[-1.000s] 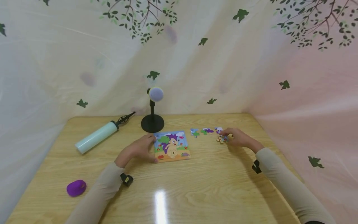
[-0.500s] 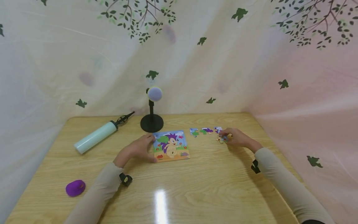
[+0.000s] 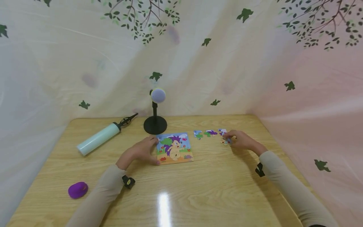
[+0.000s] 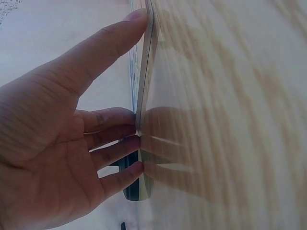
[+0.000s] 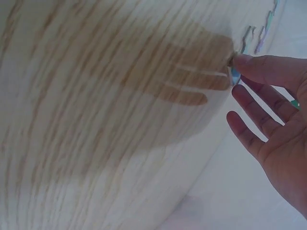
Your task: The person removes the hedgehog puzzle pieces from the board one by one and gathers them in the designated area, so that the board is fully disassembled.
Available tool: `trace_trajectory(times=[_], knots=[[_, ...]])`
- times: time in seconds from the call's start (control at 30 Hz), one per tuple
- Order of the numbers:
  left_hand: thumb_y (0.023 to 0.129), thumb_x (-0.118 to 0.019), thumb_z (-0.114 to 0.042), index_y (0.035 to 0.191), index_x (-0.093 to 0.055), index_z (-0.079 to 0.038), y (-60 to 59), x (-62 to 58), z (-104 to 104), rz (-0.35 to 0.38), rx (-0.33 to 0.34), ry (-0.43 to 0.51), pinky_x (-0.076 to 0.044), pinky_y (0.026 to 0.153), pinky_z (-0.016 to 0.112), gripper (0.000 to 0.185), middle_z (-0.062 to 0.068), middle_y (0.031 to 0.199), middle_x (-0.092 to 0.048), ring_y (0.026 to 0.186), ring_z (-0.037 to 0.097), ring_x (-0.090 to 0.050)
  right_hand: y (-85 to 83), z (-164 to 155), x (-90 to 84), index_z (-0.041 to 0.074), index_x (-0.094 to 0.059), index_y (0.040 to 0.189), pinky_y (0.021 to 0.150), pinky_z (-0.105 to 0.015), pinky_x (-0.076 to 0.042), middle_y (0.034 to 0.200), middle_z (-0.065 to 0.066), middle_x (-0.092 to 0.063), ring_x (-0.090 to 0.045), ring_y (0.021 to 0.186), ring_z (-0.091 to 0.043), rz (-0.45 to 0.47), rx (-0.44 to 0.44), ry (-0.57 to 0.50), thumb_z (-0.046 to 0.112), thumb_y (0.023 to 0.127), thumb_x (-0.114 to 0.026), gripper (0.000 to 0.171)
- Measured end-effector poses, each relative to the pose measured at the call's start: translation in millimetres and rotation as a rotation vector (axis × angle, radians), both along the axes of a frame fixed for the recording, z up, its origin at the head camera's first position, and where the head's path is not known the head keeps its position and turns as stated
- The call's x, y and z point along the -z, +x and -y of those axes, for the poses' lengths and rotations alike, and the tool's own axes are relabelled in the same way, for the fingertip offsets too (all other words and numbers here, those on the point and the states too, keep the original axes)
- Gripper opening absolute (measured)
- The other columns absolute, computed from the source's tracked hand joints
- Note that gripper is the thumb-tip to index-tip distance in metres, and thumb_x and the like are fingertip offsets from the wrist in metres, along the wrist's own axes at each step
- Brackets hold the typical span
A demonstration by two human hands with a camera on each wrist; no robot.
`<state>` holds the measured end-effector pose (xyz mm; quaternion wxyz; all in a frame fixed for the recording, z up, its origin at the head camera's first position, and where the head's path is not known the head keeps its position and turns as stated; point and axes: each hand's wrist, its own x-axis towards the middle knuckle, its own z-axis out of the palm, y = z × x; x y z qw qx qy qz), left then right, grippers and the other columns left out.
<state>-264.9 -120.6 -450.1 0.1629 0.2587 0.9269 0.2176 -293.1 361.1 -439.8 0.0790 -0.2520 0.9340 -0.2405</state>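
A square picture puzzle [image 3: 175,149], showing a purple-haired hedgehog, lies flat on the table. At its left edge rests my left hand [image 3: 140,152], thumb by the near corner and fingers by the far one. In the left wrist view, the thumb and rather straight fingers of this left hand [image 4: 57,115] touch the puzzle's thin edge [image 4: 145,67]. My right hand [image 3: 241,139] pinches a jigsaw piece [image 3: 226,142] low over the table, partly covered by the fingers. Beyond it stretch a blue-green piece [image 3: 198,134], a green-purple piece [image 3: 210,133] and a purple-white piece [image 3: 222,131].
Behind the puzzle stands a round lamp-like device [image 3: 158,95] on a black base [image 3: 155,125]. A pale green hand pump [image 3: 99,138] lies at the back left, a purple rounded object [image 3: 77,190] at the front left. Printed curtains [image 3: 187,82] hang beyond the wooden table [image 3: 198,195].
Both hands stay where they were, the left at the puzzle's edge and the right on the jigsaw piece. The head view shifts only slightly.
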Motion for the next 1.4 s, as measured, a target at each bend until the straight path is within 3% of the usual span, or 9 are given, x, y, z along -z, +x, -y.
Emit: trace_trajectory(times=[0.27,0.5,0.8,1.0,1.4], knots=[[0.075,-0.088,-0.051,0.150,-0.044,0.001,0.6,0.1,-0.6,0.006,-0.009,-0.003,-0.032,0.123,0.055,0.101,0.023,0.161,-0.034,0.150,0.041,-0.033,1.5,18.3,-12.4,-0.003,-0.063,0.133,0.100,-0.067,-0.048,0.130,-0.024,-0.065,-0.059,0.120,-0.044,0.000,-0.001,0.004,-0.001,0.093,-0.067,0.040],[0.077,-0.087,-0.049,0.151,-0.041,0.003,1.6,-2.3,-0.6,0.009,0.003,0.007,-0.031,0.123,0.057,0.102,0.025,0.162,-0.030,0.151,0.043,-0.030,1.4,65.1,-18.9,-0.005,-0.063,0.132,0.099,-0.066,-0.049,0.124,-0.024,-0.067,-0.061,0.116,-0.044,-0.006,-0.107,-0.051,0.000,0.093,-0.069,0.040],[0.075,-0.088,-0.048,0.147,-0.045,0.003,2.4,-1.3,0.6,-0.005,0.004,0.022,-0.032,0.124,0.054,0.098,0.023,0.159,-0.035,0.149,0.041,-0.034,1.9,136.7,-14.0,0.000,-0.065,0.132,0.096,-0.059,-0.053,0.128,-0.019,-0.065,-0.061,0.116,-0.038,0.019,-0.246,-0.060,0.009,0.096,-0.068,0.037],[0.075,-0.088,-0.049,0.148,-0.044,0.003,1.3,-0.7,1.3,0.002,-0.006,0.022,-0.031,0.124,0.055,0.099,0.024,0.161,-0.032,0.150,0.042,-0.032,0.7,178.9,-11.2,0.002,-0.065,0.134,0.104,-0.052,-0.053,0.130,-0.018,-0.064,-0.060,0.121,-0.034,0.024,-0.316,-0.002,0.011,0.093,-0.072,0.042],[0.077,-0.087,-0.050,0.150,-0.042,0.002,1.3,-2.6,-0.2,0.017,-0.011,0.006,-0.031,0.124,0.056,0.100,0.024,0.163,-0.030,0.151,0.042,-0.031,-6.6,213.0,-0.6,0.008,-0.064,0.138,0.109,-0.050,-0.049,0.141,-0.020,-0.056,-0.053,0.131,-0.035,0.039,-0.409,0.086,0.016,0.093,-0.074,0.047]])
